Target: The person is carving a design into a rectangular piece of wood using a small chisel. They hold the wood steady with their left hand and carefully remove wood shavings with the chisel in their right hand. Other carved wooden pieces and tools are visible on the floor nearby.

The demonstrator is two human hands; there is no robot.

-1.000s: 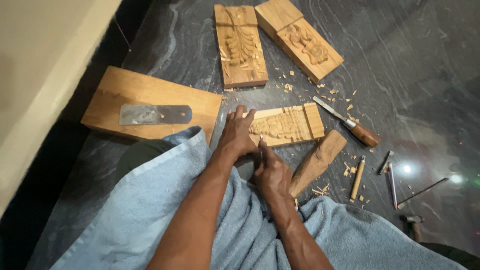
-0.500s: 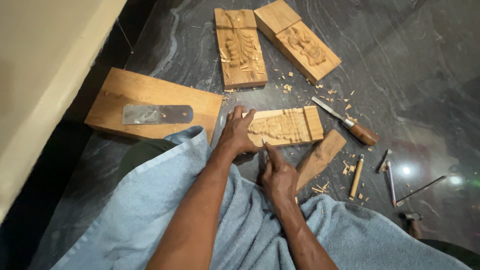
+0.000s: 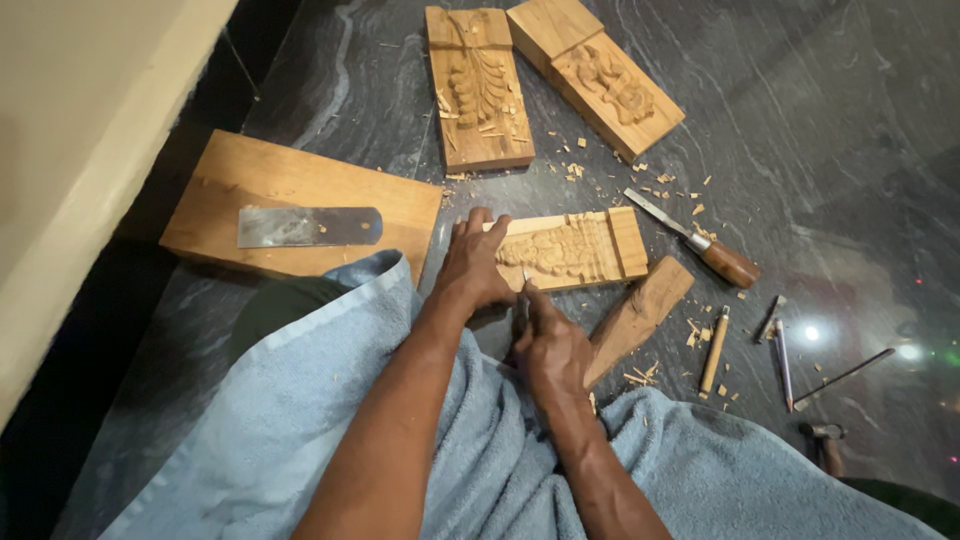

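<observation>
Draped nearest, across the lap: a light blue towel [image 3: 300, 420], with both forearms reaching out over it. Just beyond, closing in a fist around a small carving tool [image 3: 523, 312]: the right hand [image 3: 550, 350], fingers pressed together on the handle, the thin blade poking up toward the near edge of the carved wooden block [image 3: 570, 250]. Sitting a little nearer the body than a second ago, when resting right against the block's edge, and barely shifted since half a second ago. Pressing down flat on the left end of the same block: the left hand [image 3: 472, 265], fingers spread over the wood, pinching nothing, holding as before. Lying on the dark stone floor [image 3: 800, 120] straight ahead, in the same spot as earlier: the block itself, carved side up. Resting just right of the right hand: a plain wooden wedge [image 3: 640, 315]. Scattered further right: a wooden-handled chisel [image 3: 695, 238] and several slim tools [image 3: 780, 350] among chips. Off to the left: a broad board [image 3: 300, 205] bearing a flat metal blade [image 3: 308, 226]. Farthest away: two more carved blocks [image 3: 478, 85], touching at their top corners.
</observation>
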